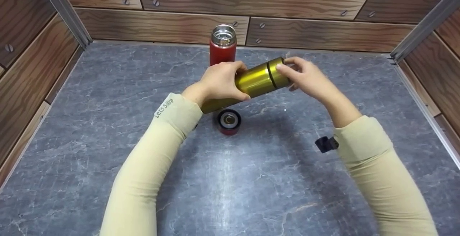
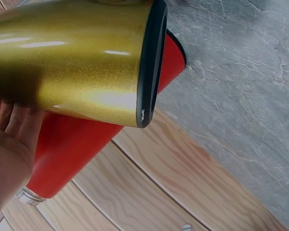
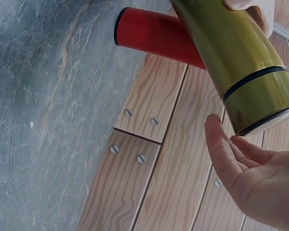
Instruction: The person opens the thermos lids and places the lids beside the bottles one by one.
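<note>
A gold thermos bottle (image 1: pixel 255 81) lies tilted in the air, its lid end up and to the right. My left hand (image 1: pixel 222 81) grips it round the body, thumb on the near side. At the lid (image 1: pixel 278 71) is my right hand (image 1: pixel 307 78), its fingers loosely bent around the end; in the right wrist view the fingers (image 3: pixel 221 149) show a gap to the lid's side. Behind the left hand stands a red thermos bottle (image 1: pixel 222 52), upright with its steel mouth uncovered. Below the gold bottle, a red lid (image 1: pixel 229 121) rests upside down on the table.
The grey marbled table (image 1: pixel 222 185) is bounded by wood-patterned panels (image 1: pixel 201 24) at the back and both sides. Metal corner posts (image 1: pixel 64 13) stand at the back corners. A small black device (image 1: pixel 326 144) sits at the right cuff.
</note>
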The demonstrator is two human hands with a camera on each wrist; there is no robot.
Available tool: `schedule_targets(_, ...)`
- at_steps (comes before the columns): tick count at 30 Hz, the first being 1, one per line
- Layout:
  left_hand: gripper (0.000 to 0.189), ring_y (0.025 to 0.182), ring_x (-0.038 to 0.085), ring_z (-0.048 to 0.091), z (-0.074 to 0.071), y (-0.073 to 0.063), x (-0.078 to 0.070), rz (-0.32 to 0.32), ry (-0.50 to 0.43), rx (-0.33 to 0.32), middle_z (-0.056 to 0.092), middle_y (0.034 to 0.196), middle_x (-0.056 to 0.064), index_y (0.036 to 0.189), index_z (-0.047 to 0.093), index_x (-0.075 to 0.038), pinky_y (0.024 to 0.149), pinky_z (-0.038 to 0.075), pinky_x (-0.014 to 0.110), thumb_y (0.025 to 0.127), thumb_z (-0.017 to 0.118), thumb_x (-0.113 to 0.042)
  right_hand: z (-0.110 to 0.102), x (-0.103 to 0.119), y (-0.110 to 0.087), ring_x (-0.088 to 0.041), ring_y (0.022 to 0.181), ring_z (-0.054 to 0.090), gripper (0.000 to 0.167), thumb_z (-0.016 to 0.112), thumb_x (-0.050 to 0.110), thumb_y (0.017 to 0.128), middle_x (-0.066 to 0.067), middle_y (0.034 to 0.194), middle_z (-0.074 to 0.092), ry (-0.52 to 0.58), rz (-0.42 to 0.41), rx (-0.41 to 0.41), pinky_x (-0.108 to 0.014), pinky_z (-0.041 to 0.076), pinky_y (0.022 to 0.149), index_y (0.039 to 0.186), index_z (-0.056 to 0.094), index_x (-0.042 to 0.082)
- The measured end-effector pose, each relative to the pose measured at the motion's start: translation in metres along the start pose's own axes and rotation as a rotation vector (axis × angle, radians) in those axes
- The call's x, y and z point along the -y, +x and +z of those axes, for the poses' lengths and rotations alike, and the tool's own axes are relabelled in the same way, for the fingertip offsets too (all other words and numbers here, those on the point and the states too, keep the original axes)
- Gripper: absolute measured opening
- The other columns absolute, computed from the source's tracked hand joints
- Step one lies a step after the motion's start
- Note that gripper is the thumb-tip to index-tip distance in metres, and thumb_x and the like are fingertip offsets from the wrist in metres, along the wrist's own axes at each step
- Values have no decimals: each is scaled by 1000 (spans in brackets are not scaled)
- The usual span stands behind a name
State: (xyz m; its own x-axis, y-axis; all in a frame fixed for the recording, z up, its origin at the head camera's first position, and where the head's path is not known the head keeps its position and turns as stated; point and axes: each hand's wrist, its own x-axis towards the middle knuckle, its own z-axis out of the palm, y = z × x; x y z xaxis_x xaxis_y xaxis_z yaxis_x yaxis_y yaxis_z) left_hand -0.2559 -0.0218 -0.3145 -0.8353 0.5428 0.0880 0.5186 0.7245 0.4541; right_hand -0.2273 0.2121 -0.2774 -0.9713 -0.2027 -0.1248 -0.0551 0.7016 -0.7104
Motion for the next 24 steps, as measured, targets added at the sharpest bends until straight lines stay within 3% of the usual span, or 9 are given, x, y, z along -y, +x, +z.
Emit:
schedule_targets(3,66,89,15,56,0,-1,1,-3,6,0,64,105,0,117,55,-16,81,47,36,63,75,-49,1,1,-1,-16,76,59,70,49,54,90,-22,117,56,-2,18,-1,-23,52,66,135,42,1)
schedule_targets(6,65,89,15,57,-1,-1,0,-2,3,0,65,105,-1,116,55,-16,81,47,36,63,75,-48,1,2,-2,-13,72,59,68,52,52,89,-22,114,57,6,12,-11,-22,51,66,132,44,0)
schedule_targets(14,66,90,15,57,0,-2,0,4,9,1,65,106,0,117,55,-16,81,47,35,63,75,-48,3,-1,-1,-11,74,58,56,57,41,90,-18,104,61,45,-22,-33,-20,51,66,126,49,-2)
schedule_targets(24,67,87,16,57,-1,-2,-1,12,36,9,64,102,0,115,53,-16,79,48,36,61,76,-50,0,-3,-3,-7,84,56,59,59,38,90,-18,112,58,53,-80,-1,-19,50,70,131,45,-2)
